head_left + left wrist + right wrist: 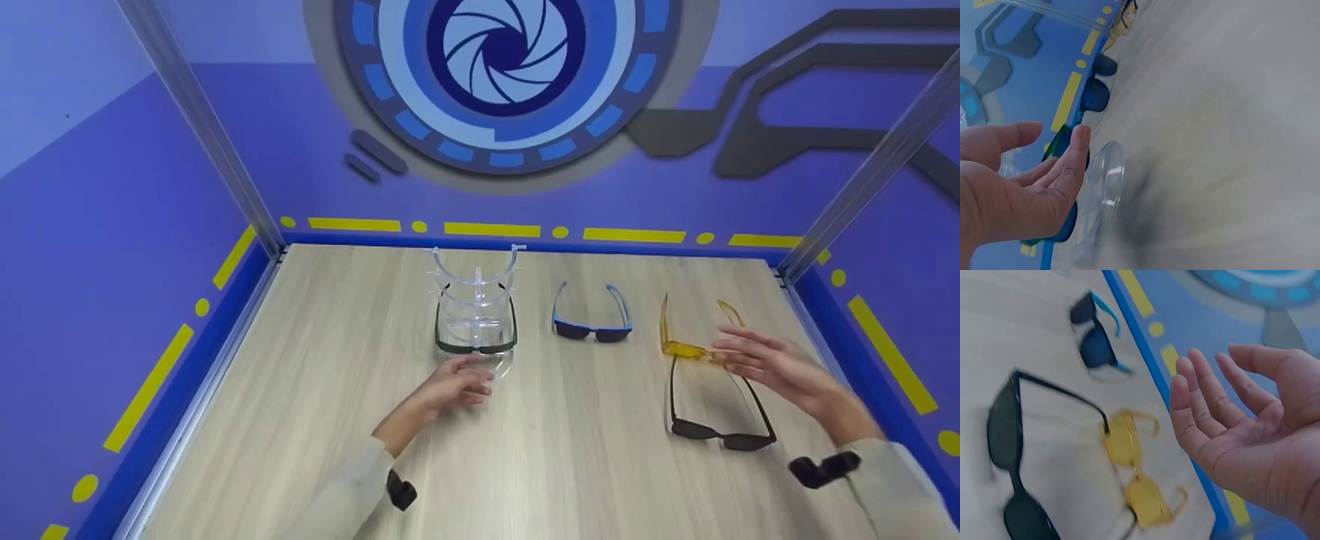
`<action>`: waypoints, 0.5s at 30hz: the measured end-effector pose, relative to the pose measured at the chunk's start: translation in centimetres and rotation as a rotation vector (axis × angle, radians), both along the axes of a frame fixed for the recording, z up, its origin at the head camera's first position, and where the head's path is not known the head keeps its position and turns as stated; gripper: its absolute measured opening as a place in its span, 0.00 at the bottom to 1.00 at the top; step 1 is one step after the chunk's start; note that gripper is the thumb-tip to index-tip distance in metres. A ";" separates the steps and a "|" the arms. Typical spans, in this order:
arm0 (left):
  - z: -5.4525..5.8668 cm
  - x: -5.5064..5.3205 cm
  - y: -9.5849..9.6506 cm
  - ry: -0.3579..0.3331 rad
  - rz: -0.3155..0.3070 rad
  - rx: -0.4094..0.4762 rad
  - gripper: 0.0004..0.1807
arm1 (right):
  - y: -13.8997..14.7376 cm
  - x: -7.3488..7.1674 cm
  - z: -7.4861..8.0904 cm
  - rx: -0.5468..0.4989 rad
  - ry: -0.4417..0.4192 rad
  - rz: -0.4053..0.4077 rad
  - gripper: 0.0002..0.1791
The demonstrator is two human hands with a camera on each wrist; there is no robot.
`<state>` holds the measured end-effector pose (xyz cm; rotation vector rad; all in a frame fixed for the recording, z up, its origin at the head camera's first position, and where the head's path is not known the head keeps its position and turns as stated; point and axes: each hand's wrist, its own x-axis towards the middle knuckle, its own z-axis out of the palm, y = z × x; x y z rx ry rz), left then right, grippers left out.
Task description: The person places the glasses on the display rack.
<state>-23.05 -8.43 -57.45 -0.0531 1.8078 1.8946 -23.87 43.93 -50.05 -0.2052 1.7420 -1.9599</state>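
Observation:
In the head view a clear plastic glasses stand (pixel 478 300) rises from the table, with dark green sunglasses (pixel 457 349) set on its lower part. My left hand (pixel 450 386) hovers just in front of the stand's base (pixel 1107 191), fingers loosely bent and holding nothing. My right hand (pixel 772 367) hangs over the yellow glasses (pixel 684 350), its fingers relaxed and the palm bare in the right wrist view. Black sunglasses (pixel 697 430) lie nearer to me, their temple tips meeting the yellow frame. Blue-and-black sunglasses (pixel 592 330) lie between the stand and the yellow pair.
The light wood table (pixel 570 450) is bounded by blue panels at the back and both sides. Metal posts stand at its back left corner (pixel 262 217) and back right corner (pixel 810 232). All three loose pairs have their temples unfolded.

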 end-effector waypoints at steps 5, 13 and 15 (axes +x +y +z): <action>-0.8 -0.1 2.8 -0.009 -0.058 0.021 0.25 | 4.9 1.3 -0.7 -0.180 -0.026 0.015 0.24; -1.0 -0.5 7.6 -0.034 -0.130 0.076 0.25 | 8.4 3.2 -2.2 -0.133 -0.081 -0.070 0.24; -1.1 -0.6 8.8 -0.045 -0.143 0.090 0.25 | 8.6 3.5 -2.6 -0.097 -0.093 -0.095 0.23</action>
